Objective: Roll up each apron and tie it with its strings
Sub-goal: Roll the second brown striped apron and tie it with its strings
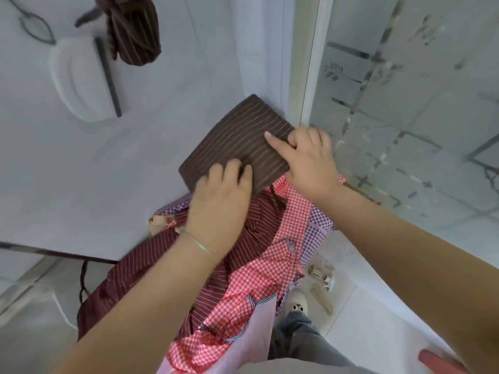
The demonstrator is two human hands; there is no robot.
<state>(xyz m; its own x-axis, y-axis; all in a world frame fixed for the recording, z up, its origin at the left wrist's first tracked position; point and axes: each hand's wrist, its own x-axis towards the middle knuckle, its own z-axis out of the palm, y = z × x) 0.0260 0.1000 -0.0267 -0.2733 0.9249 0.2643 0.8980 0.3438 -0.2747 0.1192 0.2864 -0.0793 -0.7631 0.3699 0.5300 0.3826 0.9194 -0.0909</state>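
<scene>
A dark brown striped apron (235, 141) lies folded into a flat rectangle on the white table (81, 171), near its right edge. My left hand (221, 195) presses on its near corner, fingers curled over the fold. My right hand (305, 160) grips its right side, index finger stretched across the stripes. A thin dark string (275, 194) hangs from the apron's near edge. A rolled brown striped apron (132, 31) with its strings tied lies at the far end of the table.
A heap of aprons hangs off the table's near corner: maroon striped (151, 271), red gingham (259, 265), purple gingham (316, 228). A white oval object (81, 79) with a dark bar lies at the left. A frosted glass door (405, 103) stands at the right. A slippered foot (297, 303) shows below.
</scene>
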